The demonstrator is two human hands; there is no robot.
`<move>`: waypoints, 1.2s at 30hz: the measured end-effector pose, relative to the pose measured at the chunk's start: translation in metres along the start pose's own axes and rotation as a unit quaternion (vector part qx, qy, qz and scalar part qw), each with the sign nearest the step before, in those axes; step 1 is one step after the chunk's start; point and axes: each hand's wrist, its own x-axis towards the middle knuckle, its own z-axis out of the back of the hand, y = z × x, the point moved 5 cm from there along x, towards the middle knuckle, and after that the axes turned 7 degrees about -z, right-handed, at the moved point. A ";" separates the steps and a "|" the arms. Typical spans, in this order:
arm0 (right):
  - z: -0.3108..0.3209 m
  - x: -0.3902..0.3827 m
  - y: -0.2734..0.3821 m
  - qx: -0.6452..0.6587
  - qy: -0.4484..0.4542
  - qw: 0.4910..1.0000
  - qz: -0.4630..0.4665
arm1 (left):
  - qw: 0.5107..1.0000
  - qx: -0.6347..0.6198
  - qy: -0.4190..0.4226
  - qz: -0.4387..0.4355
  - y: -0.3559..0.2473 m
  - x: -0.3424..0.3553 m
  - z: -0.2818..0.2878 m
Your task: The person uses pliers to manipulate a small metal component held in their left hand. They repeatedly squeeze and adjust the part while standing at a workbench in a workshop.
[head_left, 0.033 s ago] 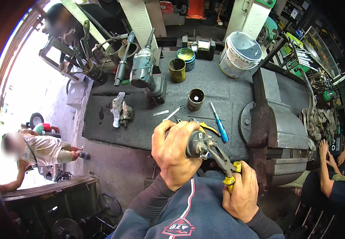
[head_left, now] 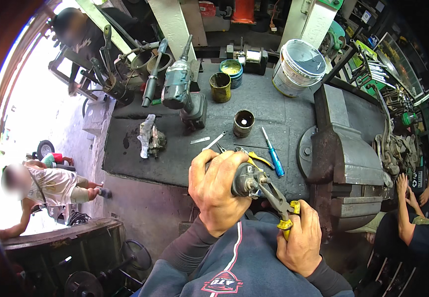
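Nothing has shifted since the earlier frame: my left hand stays clenched around the cylindrical metal part, held above the workbench edge, its end facing right. My right hand grips the yellow-handled pliers, whose long axis runs up-left, tips biting that end.

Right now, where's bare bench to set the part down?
Bare mat between the rag-wrapped part and the left hand, and between the rusty cup and the vise. Crowded: back edge around the impact wrench and tins.
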 end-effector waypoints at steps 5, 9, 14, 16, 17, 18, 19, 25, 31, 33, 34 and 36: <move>-0.001 0.002 -0.002 0.010 -0.015 1.000 0.018 | 1.000 0.001 -0.023 -0.009 -0.003 0.000 0.000; -0.003 0.009 -0.011 0.039 -0.030 0.998 0.045 | 1.000 -0.016 0.003 -0.012 0.001 0.006 0.000; -0.005 0.012 -0.023 0.043 -0.042 0.996 0.073 | 0.997 -0.054 0.059 0.002 0.004 0.010 0.002; -0.003 0.012 -0.028 0.038 -0.045 0.995 0.082 | 0.994 -0.070 0.084 -0.001 0.005 0.012 0.004; -0.002 0.014 -0.029 0.037 -0.044 0.994 0.090 | 0.993 -0.074 0.093 -0.005 0.005 0.014 0.006; -0.001 0.015 -0.031 0.037 -0.042 0.994 0.099 | 0.992 -0.079 0.102 -0.008 0.005 0.016 0.008; -0.001 0.016 -0.033 0.032 -0.051 0.992 0.111 | 0.990 -0.086 0.110 -0.005 0.005 0.018 0.009; 0.005 0.025 -0.042 0.021 -0.049 0.986 0.161 | 0.968 -0.151 0.200 0.015 0.010 0.023 0.013; 0.009 0.036 -0.050 0.021 -0.063 0.974 0.217 | 0.918 -0.211 0.335 0.016 0.018 0.026 0.011; 0.011 0.040 -0.051 0.022 -0.058 0.971 0.232 | 0.903 -0.233 0.360 -0.002 0.020 0.026 0.007; 0.012 0.041 -0.051 0.022 -0.055 0.969 0.239 | 0.895 -0.243 0.373 -0.012 0.022 0.025 0.005; 0.015 0.046 -0.050 0.015 -0.043 0.968 0.248 | 0.854 -0.289 0.432 -0.010 0.028 0.024 -0.003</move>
